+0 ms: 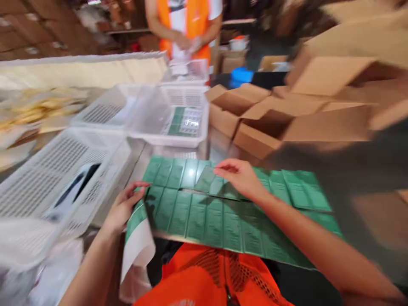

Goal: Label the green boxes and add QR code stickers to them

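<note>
Glossy green label sheets (pixel 223 216), flat and overlapping, cover the near table. Left hand (pixel 123 208) pinches a curling green sheet with white backing (pixel 137 238) at the left edge; right hand (pixel 242 176) rests open on the far row. White perforated plastic baskets (pixel 63 178) left, brown cardboard boxes (pixel 270 119) far right

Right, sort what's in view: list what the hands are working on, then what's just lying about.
In hand:
- green label sheets, under left hand and right hand

Lying about:
- white baskets
- cardboard boxes
- blue lid
- a co-worker's hands
</note>
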{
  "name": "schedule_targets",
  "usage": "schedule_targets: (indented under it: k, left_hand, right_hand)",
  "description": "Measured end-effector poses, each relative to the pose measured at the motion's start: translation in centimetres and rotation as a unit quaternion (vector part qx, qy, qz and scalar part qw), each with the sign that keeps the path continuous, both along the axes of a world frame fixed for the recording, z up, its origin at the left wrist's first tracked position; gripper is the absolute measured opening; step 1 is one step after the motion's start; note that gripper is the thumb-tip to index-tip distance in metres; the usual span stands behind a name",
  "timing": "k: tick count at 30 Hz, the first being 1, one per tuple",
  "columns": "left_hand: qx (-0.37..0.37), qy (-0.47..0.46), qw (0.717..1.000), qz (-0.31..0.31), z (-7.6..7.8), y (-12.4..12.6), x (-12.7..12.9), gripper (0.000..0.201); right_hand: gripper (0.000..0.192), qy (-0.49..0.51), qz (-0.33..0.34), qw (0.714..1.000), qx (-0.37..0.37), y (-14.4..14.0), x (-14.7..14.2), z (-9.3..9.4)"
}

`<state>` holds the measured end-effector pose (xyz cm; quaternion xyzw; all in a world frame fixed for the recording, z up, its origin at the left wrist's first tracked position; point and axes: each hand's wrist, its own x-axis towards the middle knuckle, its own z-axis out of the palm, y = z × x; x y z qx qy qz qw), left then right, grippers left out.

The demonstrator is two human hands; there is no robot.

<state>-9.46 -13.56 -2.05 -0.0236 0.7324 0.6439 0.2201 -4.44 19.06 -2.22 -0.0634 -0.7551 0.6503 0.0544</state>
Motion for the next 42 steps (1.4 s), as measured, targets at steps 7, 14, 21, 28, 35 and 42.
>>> schedule_targets:
  k: [7,14,21,28,35,42]
  left_hand:
    - [-0.145,0.066,0.987,0.013,-1.4,-1.8,0.0,0.054]
    - [-0.307,0.096,0.933,-0.162,-1.2,1.5,-1.1,0.05]
    - [-0.345,0.089,0.907,-0.226,-1.0,5.3,-2.0,0.036]
    - [-0.359,0.117,0.903,-0.204,-2.8,6.9,-2.7,0.022]
    - [-0.362,0.111,0.903,-0.203,-3.3,7.3,-2.7,0.023]
    - [-0.37,0.084,0.902,-0.208,-3.2,7.9,-3.2,0.022]
  right_hand:
    - [0.033,-0.074,0.072,0.994,-0.029,-3.6,-6.9,-2.2]
    - [0.02,-0.141,0.066,0.985,-0.073,-5.0,-9.1,-3.8]
    - [0.026,-0.174,0.053,0.981,-0.071,-3.9,-8.1,-4.3]
    - [0.028,-0.169,0.049,0.983,-0.047,-4.0,-8.4,-5.2]
    - [0.024,-0.132,0.057,0.989,0.025,-4.0,-8.5,-6.0]
    - [0.008,-0.116,0.046,0.986,0.114,-4.4,-8.5,-5.7]
